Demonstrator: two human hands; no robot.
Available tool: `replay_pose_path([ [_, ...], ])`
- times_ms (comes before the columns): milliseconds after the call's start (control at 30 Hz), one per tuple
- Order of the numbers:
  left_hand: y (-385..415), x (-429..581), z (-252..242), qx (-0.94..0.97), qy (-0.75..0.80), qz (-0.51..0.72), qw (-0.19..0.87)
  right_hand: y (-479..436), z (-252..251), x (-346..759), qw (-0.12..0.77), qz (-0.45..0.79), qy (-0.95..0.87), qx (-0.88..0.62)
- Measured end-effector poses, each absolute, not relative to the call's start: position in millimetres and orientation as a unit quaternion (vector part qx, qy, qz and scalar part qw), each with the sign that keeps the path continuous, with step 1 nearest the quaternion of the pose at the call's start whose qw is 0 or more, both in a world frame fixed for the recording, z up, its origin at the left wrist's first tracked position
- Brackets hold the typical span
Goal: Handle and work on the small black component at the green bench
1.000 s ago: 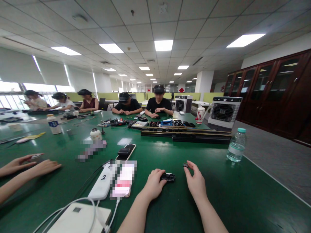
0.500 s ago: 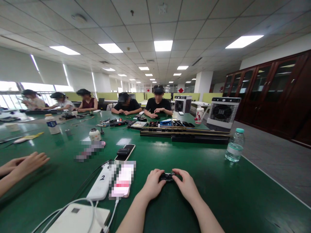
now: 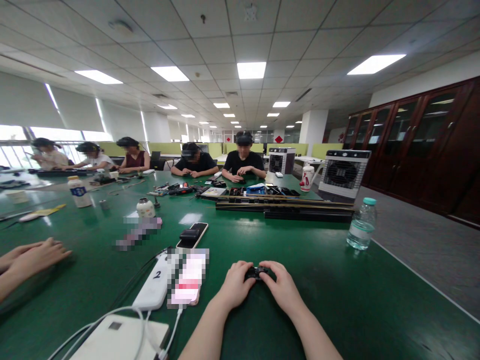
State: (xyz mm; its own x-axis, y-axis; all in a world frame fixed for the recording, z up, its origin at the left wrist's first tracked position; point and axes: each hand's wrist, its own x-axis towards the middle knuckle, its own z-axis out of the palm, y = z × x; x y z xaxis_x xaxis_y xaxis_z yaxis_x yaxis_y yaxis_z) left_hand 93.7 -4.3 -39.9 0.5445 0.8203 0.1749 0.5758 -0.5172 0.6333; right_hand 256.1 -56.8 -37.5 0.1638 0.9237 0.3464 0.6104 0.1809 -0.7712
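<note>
A small black part (image 3: 255, 272) sits low over the green table between my two hands; its exact kind is too small to make out. My left hand (image 3: 237, 284) grips its left end, thumb in front and fingers behind. At the other end, my right hand (image 3: 280, 282) has thumb and fingertips closed on it, covering its right side. To the left of my forearm lie a phone with a lit screen (image 3: 187, 280) and a white power bank (image 3: 153, 285) marked 2.
A water bottle (image 3: 362, 224) stands on the right. Long black rails (image 3: 307, 212) lie across the table, with tools behind. A white box (image 3: 123, 340) and cables sit front left. A co-worker's hands (image 3: 35, 257) rest at left; several people sit across.
My right hand has shifted slightly left, its fingers further over the black part. The co-worker's hands at the left have drawn back a little.
</note>
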Motion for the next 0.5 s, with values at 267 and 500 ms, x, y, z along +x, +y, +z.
replay_pose_path([
  [267, -3.9, 93.7, -41.6, 0.837, 0.415, 0.24, 0.265, -54.5, -45.0, 256.6, 0.378, 0.16, -0.643, -0.647],
  [500, -2.3, 94.1, -44.1, 0.838, 0.418, 0.234, 0.261, -54.2, -46.1, 257.7, 0.364, 0.174, -0.637, -0.657],
])
